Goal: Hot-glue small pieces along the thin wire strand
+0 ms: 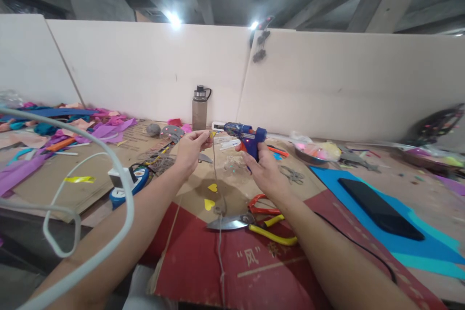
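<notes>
My left hand (191,152) pinches a small yellow piece (212,134) between thumb and fingertips. A thin grey cord (215,164) hangs down from there and trails over the cardboard toward me. In my right hand (264,167) is a blue hot glue gun (247,136), its nozzle pointing left, close to the yellow piece. Whether nozzle and piece touch, I cannot tell. Below, two yellow heart cutouts (209,204) lie beside the cord. Scissors (232,223) with red and yellow handles rest on the red part of the cardboard, the cord passing by their blade.
A water bottle (199,109) stands against the white partition (145,68). To the left are a blue power strip (130,188), a looping white cable (125,193) and coloured scraps (105,128). A black phone (379,207) lies on blue sheets (334,179) at right.
</notes>
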A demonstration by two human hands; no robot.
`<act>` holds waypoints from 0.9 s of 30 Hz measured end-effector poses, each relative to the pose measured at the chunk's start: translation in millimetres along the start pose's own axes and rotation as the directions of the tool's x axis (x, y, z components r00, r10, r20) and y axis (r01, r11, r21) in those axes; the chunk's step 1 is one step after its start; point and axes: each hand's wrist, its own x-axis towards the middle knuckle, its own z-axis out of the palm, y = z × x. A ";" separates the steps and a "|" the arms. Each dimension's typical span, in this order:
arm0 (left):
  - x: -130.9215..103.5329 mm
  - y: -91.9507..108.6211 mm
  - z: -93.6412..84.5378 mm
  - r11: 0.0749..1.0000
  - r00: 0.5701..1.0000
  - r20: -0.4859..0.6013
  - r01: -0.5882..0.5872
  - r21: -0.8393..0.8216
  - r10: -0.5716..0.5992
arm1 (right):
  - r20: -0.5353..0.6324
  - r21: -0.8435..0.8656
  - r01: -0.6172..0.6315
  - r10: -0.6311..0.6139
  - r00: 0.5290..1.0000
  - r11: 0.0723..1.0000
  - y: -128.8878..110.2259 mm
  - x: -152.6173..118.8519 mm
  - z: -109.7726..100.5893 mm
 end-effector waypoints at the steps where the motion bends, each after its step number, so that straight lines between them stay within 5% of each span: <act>1: 0.0 0.0 0.0 1.000 1.000 -0.007 0.003 0.005 -0.003 | 0.009 -0.027 0.013 -0.012 1.000 1.000 -0.3 0.3 0.8; 27: -3.8 4.2 4.4 0.997 0.999 -0.022 -0.035 0.074 0.037 | 0.034 -0.237 0.110 -0.105 0.994 0.965 -1.3 -2.6 6.1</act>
